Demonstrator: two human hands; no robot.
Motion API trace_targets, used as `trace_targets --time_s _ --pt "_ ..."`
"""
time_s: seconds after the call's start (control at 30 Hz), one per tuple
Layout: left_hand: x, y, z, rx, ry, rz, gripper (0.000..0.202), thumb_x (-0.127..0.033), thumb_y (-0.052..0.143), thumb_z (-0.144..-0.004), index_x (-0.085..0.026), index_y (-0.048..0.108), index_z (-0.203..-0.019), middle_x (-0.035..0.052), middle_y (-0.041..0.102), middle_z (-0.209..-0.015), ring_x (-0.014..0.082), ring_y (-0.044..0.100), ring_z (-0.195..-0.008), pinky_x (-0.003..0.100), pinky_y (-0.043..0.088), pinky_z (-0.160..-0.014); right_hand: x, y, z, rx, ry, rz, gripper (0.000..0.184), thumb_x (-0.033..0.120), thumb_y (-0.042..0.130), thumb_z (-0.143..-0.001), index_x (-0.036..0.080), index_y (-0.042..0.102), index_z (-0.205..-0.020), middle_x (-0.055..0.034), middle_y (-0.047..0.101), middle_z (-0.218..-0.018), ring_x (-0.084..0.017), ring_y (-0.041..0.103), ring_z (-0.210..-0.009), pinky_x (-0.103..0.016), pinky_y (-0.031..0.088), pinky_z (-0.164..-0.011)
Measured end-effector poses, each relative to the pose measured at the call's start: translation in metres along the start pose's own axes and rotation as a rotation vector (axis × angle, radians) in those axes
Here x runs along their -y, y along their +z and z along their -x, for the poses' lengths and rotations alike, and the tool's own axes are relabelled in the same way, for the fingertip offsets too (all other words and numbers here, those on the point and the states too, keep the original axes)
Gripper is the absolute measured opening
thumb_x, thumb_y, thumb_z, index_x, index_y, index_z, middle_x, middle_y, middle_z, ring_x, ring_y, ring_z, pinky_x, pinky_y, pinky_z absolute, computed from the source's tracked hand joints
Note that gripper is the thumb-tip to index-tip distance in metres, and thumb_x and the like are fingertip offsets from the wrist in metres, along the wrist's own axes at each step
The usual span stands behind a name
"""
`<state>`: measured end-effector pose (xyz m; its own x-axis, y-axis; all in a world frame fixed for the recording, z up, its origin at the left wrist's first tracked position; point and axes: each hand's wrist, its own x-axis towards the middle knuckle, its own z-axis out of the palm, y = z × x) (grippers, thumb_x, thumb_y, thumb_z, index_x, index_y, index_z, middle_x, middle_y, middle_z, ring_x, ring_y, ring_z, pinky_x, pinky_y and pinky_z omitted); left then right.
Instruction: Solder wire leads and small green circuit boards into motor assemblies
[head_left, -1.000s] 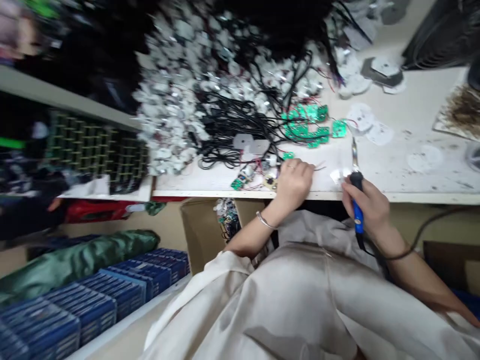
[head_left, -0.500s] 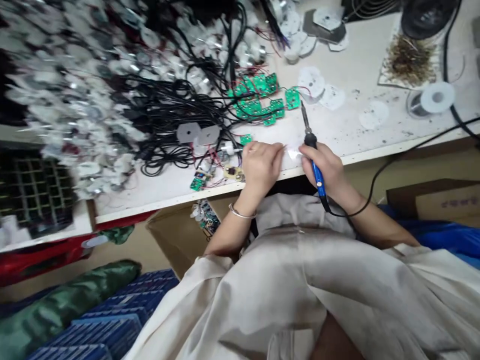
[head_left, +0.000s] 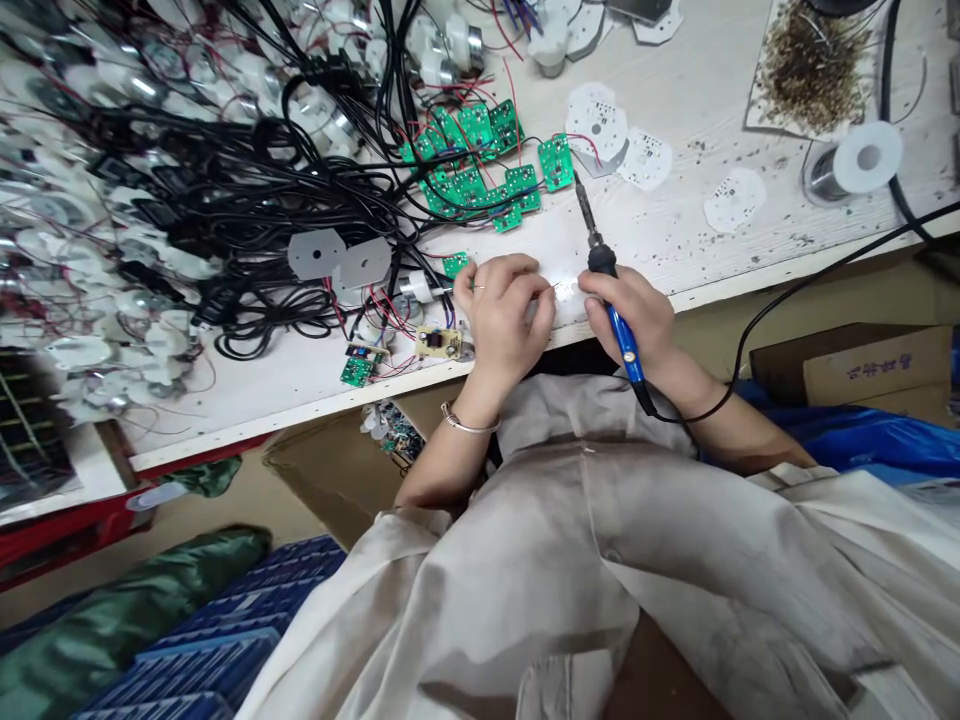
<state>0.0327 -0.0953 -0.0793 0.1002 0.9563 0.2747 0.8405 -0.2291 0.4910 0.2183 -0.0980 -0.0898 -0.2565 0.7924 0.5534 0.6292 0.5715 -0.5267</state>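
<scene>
Gripping the soldering iron (head_left: 621,330) in the right hand (head_left: 646,315), with its tip ahead of the fingers, just beside a green circuit board (head_left: 556,162). Curling the left hand (head_left: 510,312) inside the desk (head_left: 660,240) edge; cannot tell whether holding anything. Leaving mostly open surface right of the right fingers.

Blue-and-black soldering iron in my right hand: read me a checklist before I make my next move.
1. Blue-and-black soldering iron gripped in the bare right hand: ok.
2. Iron's slim metal tip apart from the bare left hand: ok.
3. Thin black cord clear of the right forearm: not ok, crosses it.
4. Tip off the small green circuit board: cannot tell, very near its edge.
5. Tip hot: cannot tell.
</scene>
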Motion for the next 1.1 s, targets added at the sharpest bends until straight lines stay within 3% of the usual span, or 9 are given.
trace_targets --time_s 0.27,0.4,0.53,0.63,0.7,0.9,1.1 --pt "0.003 0.001 -0.001 0.090 0.000 0.068 0.011 -0.030 0.060 -0.093 -0.026 0.062 -0.083 -0.0002 0.076 -0.109 0.0238 0.065 -0.113 0.058 0.025 -0.121 -0.002 -0.003 -0.003 0.013 0.036 -0.132 0.036 0.043 0.043 -0.105 0.029 0.056 -0.135 -0.0023 0.076 -0.110 -0.017 0.074 -0.096 -0.032 0.063 -0.082" --pt "0.002 0.000 -0.002 0.099 -0.034 0.107 0.012 -0.028 0.059 -0.093 -0.026 0.060 -0.081 -0.0003 0.076 -0.108 0.0235 0.066 -0.112 0.059 0.024 -0.123 -0.006 -0.019 0.002 -0.166 -0.022 -0.203 0.046 0.053 0.044 -0.102 0.028 0.059 -0.138 -0.0013 0.075 -0.090 -0.018 0.072 -0.078 -0.035 0.061 -0.070" --pt "0.002 -0.001 -0.003 0.100 -0.053 0.128 0.011 -0.026 0.059 -0.092 -0.025 0.060 -0.081 -0.0007 0.075 -0.104 0.0227 0.066 -0.111 0.057 0.022 -0.125 -0.001 -0.031 0.015 -0.244 0.179 -0.364 0.035 0.047 0.046 -0.101 0.028 0.073 -0.112 0.0039 0.067 -0.063 -0.014 0.065 -0.055 -0.032 0.058 -0.058" --pt "0.002 -0.001 -0.004 0.114 -0.054 0.121 0.011 -0.026 0.061 -0.092 -0.025 0.060 -0.081 -0.0001 0.075 -0.105 0.0238 0.066 -0.112 0.059 0.021 -0.125 0.006 -0.030 0.020 -0.231 0.400 -0.413 0.039 0.052 0.048 -0.100 0.027 0.075 -0.089 0.0056 0.059 -0.049 -0.011 0.052 -0.039 -0.028 0.052 -0.047" --pt "0.001 -0.002 -0.005 0.122 -0.058 0.109 0.011 -0.025 0.061 -0.091 -0.025 0.061 -0.081 0.0003 0.075 -0.105 0.0244 0.066 -0.112 0.060 0.022 -0.125 0.009 -0.027 0.019 -0.207 0.495 -0.422 0.042 0.056 0.051 -0.097 0.025 0.076 -0.083 0.0052 0.059 -0.047 -0.010 0.049 -0.035 -0.029 0.052 -0.046" --pt "0.000 -0.002 -0.005 0.123 -0.082 0.080 0.011 -0.024 0.062 -0.091 -0.026 0.062 -0.080 0.0000 0.076 -0.105 0.0245 0.066 -0.113 0.059 0.025 -0.125 0.012 -0.026 0.015 -0.133 0.523 -0.453 0.044 0.057 0.050 -0.099 0.025 0.078 -0.087 0.0054 0.060 -0.048 -0.011 0.057 -0.042 -0.028 0.057 -0.055" --pt "0.001 -0.002 -0.005 0.129 -0.073 0.102 0.012 -0.023 0.060 -0.091 -0.026 0.061 -0.079 0.0003 0.076 -0.105 0.0246 0.066 -0.113 0.060 0.025 -0.125 0.011 -0.026 0.016 -0.096 0.520 -0.492 0.037 0.050 0.051 -0.101 0.026 0.078 -0.093 0.0068 0.061 -0.051 -0.009 0.059 -0.047 -0.024 0.054 -0.055"
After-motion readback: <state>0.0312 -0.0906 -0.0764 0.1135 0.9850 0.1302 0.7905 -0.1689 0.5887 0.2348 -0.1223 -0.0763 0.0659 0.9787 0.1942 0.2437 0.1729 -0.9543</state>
